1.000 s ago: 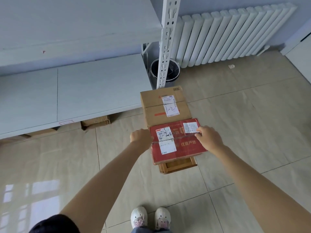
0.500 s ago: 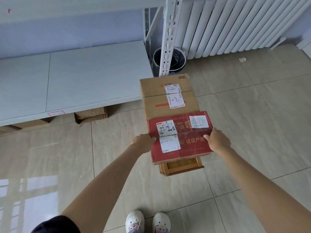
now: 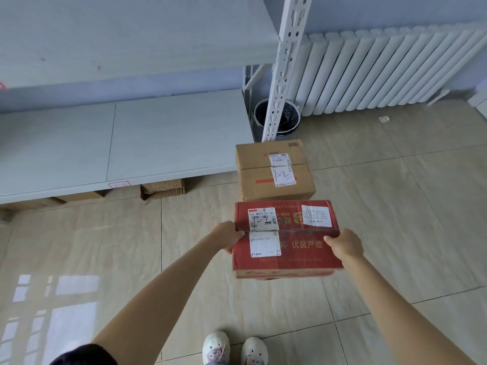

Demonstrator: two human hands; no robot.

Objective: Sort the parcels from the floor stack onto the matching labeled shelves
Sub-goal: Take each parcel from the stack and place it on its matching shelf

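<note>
Red cardboard parcel [image 3: 286, 238] sitting between both hands over tiled floor [image 3: 395, 206]. Left hand [image 3: 228, 236] gripping left edge, right hand [image 3: 344, 245] clasping right edge, fingers curling around sides. White printed labels, taped seam showing on top. Brown box [image 3: 274, 171] marked "1-2" lying just beyond, beside white shelf [image 3: 118, 143].

Red parcel [image 3: 297, 248] with white labels; plain brown parcel [image 3: 263, 177]; beige floor tiles [image 3: 395, 206].

both hands [image 3: 229, 237] gripping, arms outstretched
</note>
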